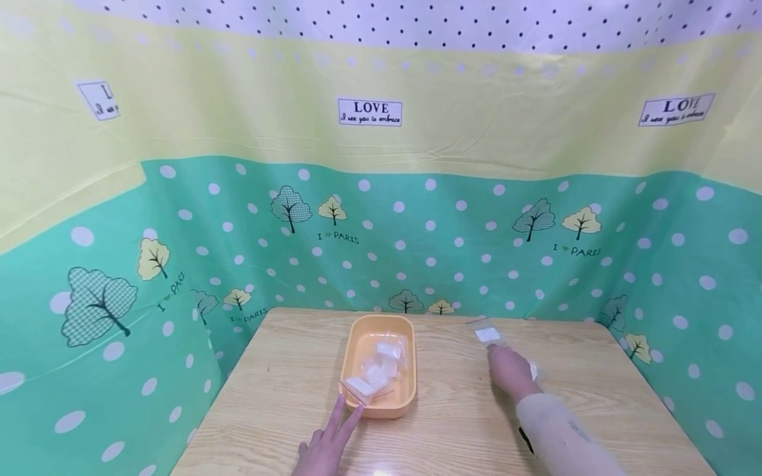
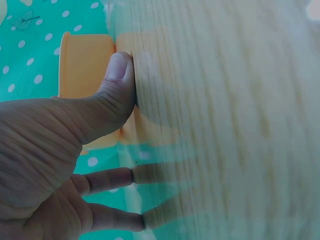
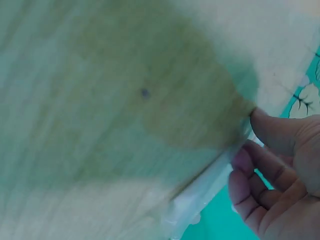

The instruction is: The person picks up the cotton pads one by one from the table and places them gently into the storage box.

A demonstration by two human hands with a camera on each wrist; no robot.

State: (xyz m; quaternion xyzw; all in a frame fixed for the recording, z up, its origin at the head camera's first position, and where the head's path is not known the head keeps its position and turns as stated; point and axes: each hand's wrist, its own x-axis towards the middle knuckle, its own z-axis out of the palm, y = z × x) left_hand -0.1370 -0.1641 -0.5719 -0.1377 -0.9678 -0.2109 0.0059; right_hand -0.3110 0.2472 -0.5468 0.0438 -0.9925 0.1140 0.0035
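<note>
My right hand point(image 1: 513, 371) is low over the right part of the table. Between its thumb and fingertips it pinches the edge of a small clear zip-lock bag point(image 1: 487, 334) with a white patch. The pinched plastic bag point(image 3: 187, 192) also shows in the right wrist view. Just right of that hand another bit of white and clear plastic point(image 1: 533, 370) peeks out, partly hidden. My left hand point(image 1: 326, 441) has its fingers spread, two of them reaching the near left corner of an orange tray point(image 1: 411, 390). In the left wrist view its thumb point(image 2: 117, 75) and fingertips meet the tabletop.
Inside the tray lie several clear zip-lock bags point(image 1: 376, 377) with white contents, one overlapping the near rim. The wooden table point(image 1: 274, 377) is bounded at the back and sides by a green and yellow printed curtain point(image 1: 381, 244).
</note>
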